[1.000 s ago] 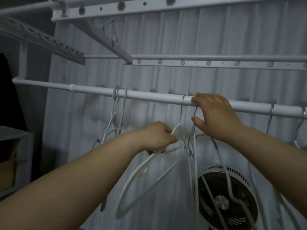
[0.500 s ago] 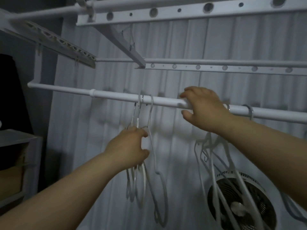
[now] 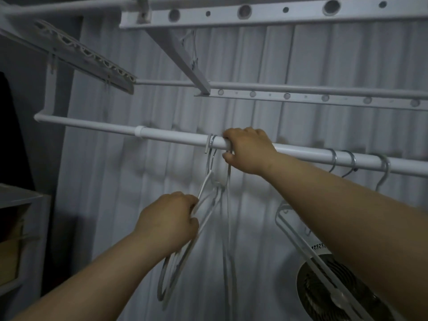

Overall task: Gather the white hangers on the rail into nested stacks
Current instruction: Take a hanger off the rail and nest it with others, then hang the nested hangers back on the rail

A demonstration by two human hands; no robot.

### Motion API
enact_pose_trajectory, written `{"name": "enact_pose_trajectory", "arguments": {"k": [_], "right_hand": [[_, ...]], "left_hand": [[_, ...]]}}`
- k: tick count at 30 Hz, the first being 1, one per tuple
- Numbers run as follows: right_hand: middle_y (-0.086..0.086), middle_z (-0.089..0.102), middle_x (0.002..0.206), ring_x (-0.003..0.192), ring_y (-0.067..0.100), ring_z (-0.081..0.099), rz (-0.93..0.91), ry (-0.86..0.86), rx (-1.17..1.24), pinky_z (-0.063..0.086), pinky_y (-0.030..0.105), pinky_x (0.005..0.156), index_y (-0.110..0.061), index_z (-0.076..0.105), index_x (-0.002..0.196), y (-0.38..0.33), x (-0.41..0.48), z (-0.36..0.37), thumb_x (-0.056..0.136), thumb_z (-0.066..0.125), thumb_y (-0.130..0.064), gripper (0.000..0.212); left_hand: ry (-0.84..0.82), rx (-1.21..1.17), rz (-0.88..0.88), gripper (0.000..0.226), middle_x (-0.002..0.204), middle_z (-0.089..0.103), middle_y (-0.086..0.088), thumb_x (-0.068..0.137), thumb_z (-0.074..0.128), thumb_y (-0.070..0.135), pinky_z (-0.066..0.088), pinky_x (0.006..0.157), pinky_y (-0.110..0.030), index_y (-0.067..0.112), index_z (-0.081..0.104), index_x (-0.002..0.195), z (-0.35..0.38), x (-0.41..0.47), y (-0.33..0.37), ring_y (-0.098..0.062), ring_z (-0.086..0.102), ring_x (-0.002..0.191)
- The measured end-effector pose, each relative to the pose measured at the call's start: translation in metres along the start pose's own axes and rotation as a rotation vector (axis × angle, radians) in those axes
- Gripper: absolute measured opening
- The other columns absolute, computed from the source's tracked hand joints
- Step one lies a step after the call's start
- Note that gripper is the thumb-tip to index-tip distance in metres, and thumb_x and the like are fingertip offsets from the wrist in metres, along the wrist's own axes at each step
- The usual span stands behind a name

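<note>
The left grip [image 3: 170, 218] is closed on the shoulder of a hanger stack [image 3: 203, 205], which hangs long axis down-left from hooks just left of the right grip [image 3: 249, 150]. That right grip is closed over the rail [image 3: 176, 138], seemingly pinching a hook. More loose hangers [image 3: 352, 158] hang along the rail well right of it, so the right hand is nearer them. No readable writing shows anywhere.

One head-worn view is given; it is aimed forward and somewhat upward from below the rail [image 3: 176, 139]; the rail and both forearms are seen at close range; the pleated curtain [image 3: 266, 66] is faced squarely behind.
</note>
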State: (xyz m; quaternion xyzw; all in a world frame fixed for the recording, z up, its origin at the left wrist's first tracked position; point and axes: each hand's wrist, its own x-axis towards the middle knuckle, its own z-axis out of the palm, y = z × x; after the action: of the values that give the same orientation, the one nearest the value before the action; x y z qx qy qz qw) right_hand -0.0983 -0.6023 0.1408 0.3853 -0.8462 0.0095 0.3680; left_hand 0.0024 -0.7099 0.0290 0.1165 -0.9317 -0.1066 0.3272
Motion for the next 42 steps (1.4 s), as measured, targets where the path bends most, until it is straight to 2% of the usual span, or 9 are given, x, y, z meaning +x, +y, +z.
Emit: {"name": "enact_pose_trajectory", "arguments": {"k": [8,11,15,17,20,23,34,39,42], "right_hand": [[0.010,0.054,0.120,0.103,0.030,0.054,0.067,0.054,0.005,0.036,0.032,0.081,-0.009,0.046,0.119,0.014,-0.011,0.003,0.086,0.052,-0.028,0.039],[0.011,0.054,0.118,0.101,0.030,0.055,0.086,0.074,0.034,0.039,0.032,0.078,-0.009,0.047,0.119,0.027,-0.022,-0.001,0.085,0.054,-0.027,0.039],[0.012,0.054,0.117,0.099,0.031,0.056,0.121,0.076,0.085,0.041,0.032,0.079,-0.008,0.049,0.117,0.044,-0.036,-0.008,0.084,0.056,-0.026,0.039],[0.013,0.054,0.117,0.099,0.031,0.055,0.134,0.072,0.082,0.041,0.033,0.078,-0.008,0.049,0.116,0.052,-0.042,-0.012,0.084,0.057,-0.025,0.038],[0.012,0.054,0.116,0.099,0.031,0.055,0.148,0.074,0.057,0.036,0.030,0.074,-0.008,0.050,0.117,0.062,-0.050,-0.016,0.085,0.056,-0.023,0.036],[0.012,0.055,0.115,0.097,0.030,0.056,0.148,0.065,0.020,0.038,0.031,0.074,-0.009,0.049,0.118,0.069,-0.058,-0.016,0.086,0.055,-0.022,0.035],[0.010,0.057,0.116,0.101,0.027,0.052,0.074,0.047,-0.111,0.038,0.034,0.084,-0.014,0.041,0.130,0.082,-0.071,-0.014,0.088,0.050,-0.027,0.045],[0.010,0.053,0.125,0.110,0.028,0.050,0.073,0.028,-0.105,0.037,0.035,0.091,-0.015,0.034,0.137,0.082,-0.075,-0.017,0.089,0.049,-0.027,0.051],[0.009,0.050,0.129,0.115,0.028,0.047,0.077,0.025,-0.080,0.034,0.036,0.097,-0.015,0.033,0.138,0.082,-0.075,-0.016,0.090,0.049,-0.028,0.053]], "left_hand": [[0.223,0.184,0.132,0.029,0.099,0.064,-0.002,0.083,0.055,0.021,0.020,0.049,-0.019,0.025,0.063,0.111,0.005,0.006,-0.005,-0.022,0.055,0.097],[0.219,0.305,0.187,0.026,0.062,0.065,-0.006,0.050,0.083,0.018,0.012,0.047,-0.016,0.016,0.072,0.072,0.004,0.007,-0.004,-0.028,0.061,0.062],[0.214,0.426,0.188,0.044,0.044,0.055,-0.001,0.012,0.088,0.019,0.022,0.047,-0.021,0.016,0.068,0.051,0.007,0.010,-0.005,-0.023,0.055,0.039],[0.171,0.476,0.171,0.042,0.049,0.059,-0.002,0.019,0.087,0.016,0.024,0.050,-0.023,0.015,0.070,0.057,0.004,0.009,0.000,-0.023,0.058,0.045],[0.152,0.507,0.082,0.023,0.096,0.065,-0.003,0.075,0.065,0.015,0.024,0.056,-0.021,0.012,0.063,0.098,0.011,0.012,-0.001,-0.022,0.061,0.090],[0.128,0.562,0.031,0.021,0.113,0.057,-0.001,0.089,0.047,0.015,0.027,0.058,-0.021,0.013,0.053,0.109,0.013,0.014,0.001,-0.020,0.054,0.106],[0.012,0.379,-0.050,0.024,0.109,0.061,-0.008,0.091,0.044,0.013,0.036,0.068,-0.027,0.014,0.056,0.112,-0.009,0.027,0.025,-0.027,0.059,0.099],[-0.134,0.307,-0.090,0.024,0.094,0.063,-0.006,0.089,0.045,0.009,0.045,0.066,-0.028,0.012,0.059,0.108,-0.013,0.046,0.044,-0.017,0.053,0.062],[-0.162,0.299,-0.086,0.025,0.101,0.066,-0.006,0.088,0.045,0.008,0.046,0.069,-0.029,0.012,0.060,0.108,-0.007,0.049,0.054,-0.018,0.055,0.063]]}}
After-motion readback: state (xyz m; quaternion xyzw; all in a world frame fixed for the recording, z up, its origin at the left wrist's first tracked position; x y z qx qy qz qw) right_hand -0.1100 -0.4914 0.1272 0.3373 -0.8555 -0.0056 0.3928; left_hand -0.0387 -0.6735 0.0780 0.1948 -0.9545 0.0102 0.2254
